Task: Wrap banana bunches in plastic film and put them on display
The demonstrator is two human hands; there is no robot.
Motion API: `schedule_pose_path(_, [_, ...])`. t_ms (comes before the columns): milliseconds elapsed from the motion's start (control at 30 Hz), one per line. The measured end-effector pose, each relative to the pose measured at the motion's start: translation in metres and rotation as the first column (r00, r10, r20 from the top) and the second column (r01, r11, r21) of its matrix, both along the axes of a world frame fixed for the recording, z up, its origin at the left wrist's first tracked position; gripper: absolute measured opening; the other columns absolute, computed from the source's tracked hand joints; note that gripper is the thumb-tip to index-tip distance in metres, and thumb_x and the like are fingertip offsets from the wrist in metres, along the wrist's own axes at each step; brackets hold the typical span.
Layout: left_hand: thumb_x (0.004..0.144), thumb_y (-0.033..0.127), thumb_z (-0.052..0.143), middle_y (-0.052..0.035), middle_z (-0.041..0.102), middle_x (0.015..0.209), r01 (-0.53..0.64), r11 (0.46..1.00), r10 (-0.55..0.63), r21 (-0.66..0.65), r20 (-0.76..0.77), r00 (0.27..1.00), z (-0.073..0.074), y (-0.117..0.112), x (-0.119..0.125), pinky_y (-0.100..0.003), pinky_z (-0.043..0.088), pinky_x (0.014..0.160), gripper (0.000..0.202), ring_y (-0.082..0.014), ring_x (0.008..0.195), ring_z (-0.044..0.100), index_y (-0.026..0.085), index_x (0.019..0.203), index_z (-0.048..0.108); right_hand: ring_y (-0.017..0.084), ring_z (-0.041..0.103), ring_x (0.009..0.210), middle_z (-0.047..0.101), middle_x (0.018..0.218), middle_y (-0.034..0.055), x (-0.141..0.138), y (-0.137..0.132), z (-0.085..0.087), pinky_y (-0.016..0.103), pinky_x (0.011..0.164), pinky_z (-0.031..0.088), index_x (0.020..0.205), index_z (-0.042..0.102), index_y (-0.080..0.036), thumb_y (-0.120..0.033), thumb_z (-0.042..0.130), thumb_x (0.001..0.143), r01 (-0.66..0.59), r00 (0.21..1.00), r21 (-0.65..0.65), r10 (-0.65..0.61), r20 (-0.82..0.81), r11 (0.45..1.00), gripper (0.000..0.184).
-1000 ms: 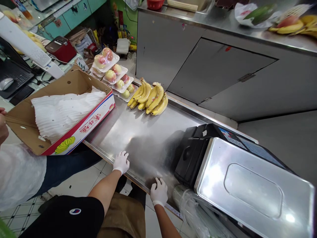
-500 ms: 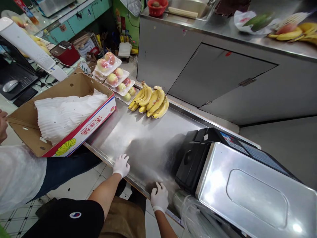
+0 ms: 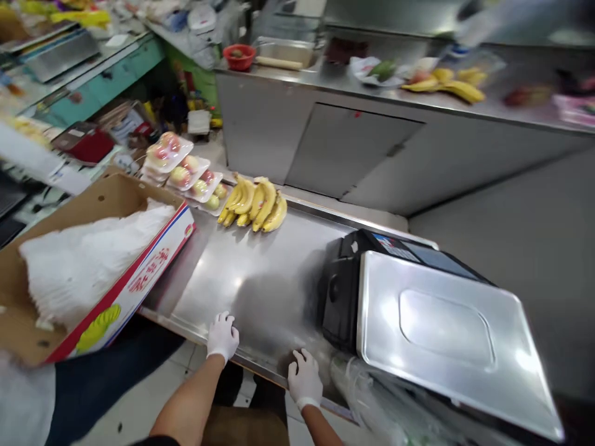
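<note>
My left hand [image 3: 223, 336], in a white glove, rests on the near edge of the stainless steel table [image 3: 274, 285]. Its fingers lie loosely bent on the metal and hold nothing. Farther right, my gloved right hand [image 3: 305, 376] leans on the same edge with its fingers apart, also without anything in it. Across the tabletop, several bunches of bananas [image 3: 255, 204] sit near the far edge, out of reach of both hands. Beside them are stacked wrapped trays of round red-and-yellow fruit [image 3: 186, 170]. To the right of my right hand stands a weighing scale [image 3: 446, 334] with a steel plate.
A cardboard banana box [image 3: 144, 272] with white foam padding [image 3: 93, 260] juts over the table's left end. A person's leg [image 3: 106, 371] shows below it. Clear plastic film [image 3: 367, 390] lies by the scale. Behind, a counter [image 3: 302, 80] carries a red bowl [image 3: 238, 57] and more fruit.
The view has swung up and to the right, showing more of the back counter. Both hands stay on the table edge; the bananas and the scale have not moved.
</note>
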State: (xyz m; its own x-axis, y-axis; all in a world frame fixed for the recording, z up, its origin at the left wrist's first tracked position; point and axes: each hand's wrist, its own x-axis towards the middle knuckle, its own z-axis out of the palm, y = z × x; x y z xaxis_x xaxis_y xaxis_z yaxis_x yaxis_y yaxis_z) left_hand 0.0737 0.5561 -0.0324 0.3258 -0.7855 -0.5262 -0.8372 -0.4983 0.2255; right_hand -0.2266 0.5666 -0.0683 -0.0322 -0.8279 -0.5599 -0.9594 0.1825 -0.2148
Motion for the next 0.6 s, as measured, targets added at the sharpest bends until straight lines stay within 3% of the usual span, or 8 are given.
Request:
schedule_pose_path(233, [0.101, 0.021, 0.049, -0.0105, 0.066, 0.15, 0.097, 0.995, -0.097, 0.003, 0.08, 0.992, -0.015, 0.003, 0.013, -0.038, 0.049, 0.113, 0.039, -0.0293, 0.143, 0.055, 0.023, 0.124, 0.08, 0.027, 0.061, 0.142, 0.069, 0.148, 0.0123, 0.012, 0.001, 0.01, 0.035, 0.116, 0.05, 0.115, 0.085, -0.023, -0.02, 0.054, 0.097, 0.135, 0.985, -0.1, -0.122, 0.126, 0.986, 0.036])
schedule_pose_path(367, [0.101, 0.023, 0.045, -0.0093, 0.068, 0.148, 0.138, 0.99, -0.137, 0.0, 0.093, 0.986, -0.023, -0.001, 0.013, -0.037, 0.051, 0.11, 0.04, -0.0283, 0.138, 0.06, 0.025, 0.12, 0.081, 0.027, 0.065, 0.132, 0.072, 0.135, 0.0121, 0.018, -0.005, 0.02, 0.033, 0.111, 0.05, 0.1, 0.082, -0.021, -0.017, 0.053, 0.097, 0.162, 0.976, -0.139, -0.138, 0.168, 0.977, 0.029])
schedule_pose_path(500, [0.102, 0.027, 0.043, -0.0092, 0.073, 0.143, 0.158, 0.987, -0.153, -0.032, 0.131, 0.98, -0.025, -0.014, 0.023, -0.036, 0.055, 0.108, 0.043, -0.0274, 0.132, 0.068, 0.025, 0.117, 0.083, 0.027, 0.067, 0.114, 0.073, 0.12, 0.0122, 0.033, -0.021, 0.05, 0.031, 0.095, 0.049, 0.087, 0.075, -0.019, -0.012, 0.057, 0.091, 0.28, 0.941, -0.108, -0.251, 0.225, 0.954, 0.019])
schedule_pose_path(600, [0.103, 0.032, 0.042, -0.0099, 0.078, 0.137, 0.259, 0.966, -0.254, -0.022, 0.138, 0.957, -0.027, -0.016, 0.041, -0.035, 0.059, 0.106, 0.046, -0.0275, 0.131, 0.073, 0.025, 0.117, 0.085, 0.024, 0.066, 0.091, 0.073, 0.095, 0.0092, 0.04, -0.012, 0.084, 0.03, 0.083, 0.047, 0.078, 0.071, -0.019, -0.012, 0.058, 0.089, 0.467, 0.858, -0.106, -0.42, 0.296, 0.878, 0.018])
